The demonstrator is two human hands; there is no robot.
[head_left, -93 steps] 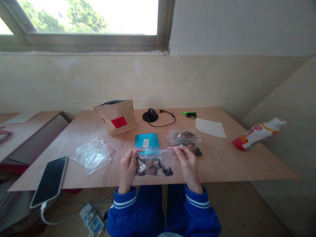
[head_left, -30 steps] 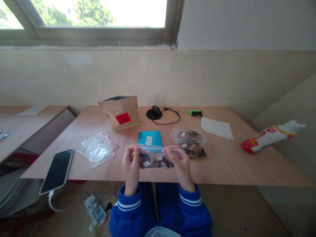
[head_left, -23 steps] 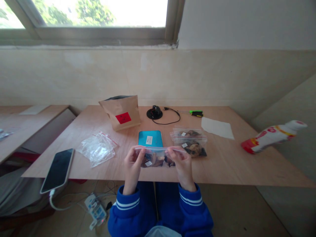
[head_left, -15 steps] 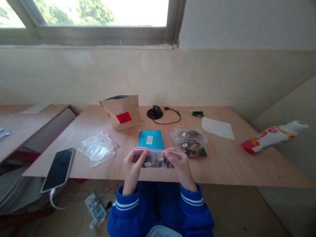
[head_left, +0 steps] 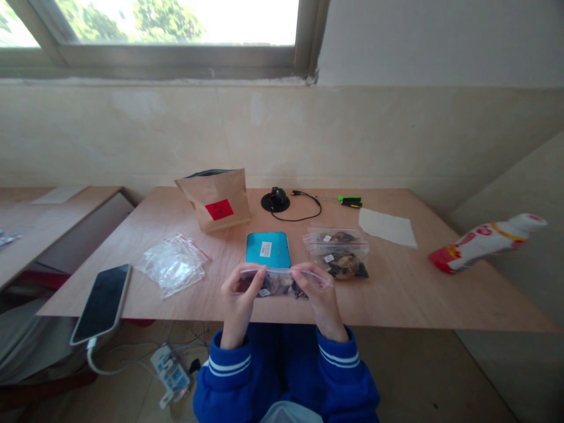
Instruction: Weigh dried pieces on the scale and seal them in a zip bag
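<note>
A clear zip bag with dark and tan dried pieces and a small white label inside is held up near the table's front edge. My left hand pinches its top strip on the left, thumb on the near side. On the right, my right hand grips the same strip between thumb and fingers. Just beyond the bag lies a flat teal device with a white label. Right of my right hand, filled zip bags with similar dried pieces lie overlapping.
Several flat clear bags lie to the left, near a phone with a cable at the table edge. Behind stand a brown paper pouch and a black round-based device. Screwdrivers, white paper and a tilted bottle are right.
Both hands still pinch the bag's strip, with only a slight shift in finger position. The whole view has moved a little.
</note>
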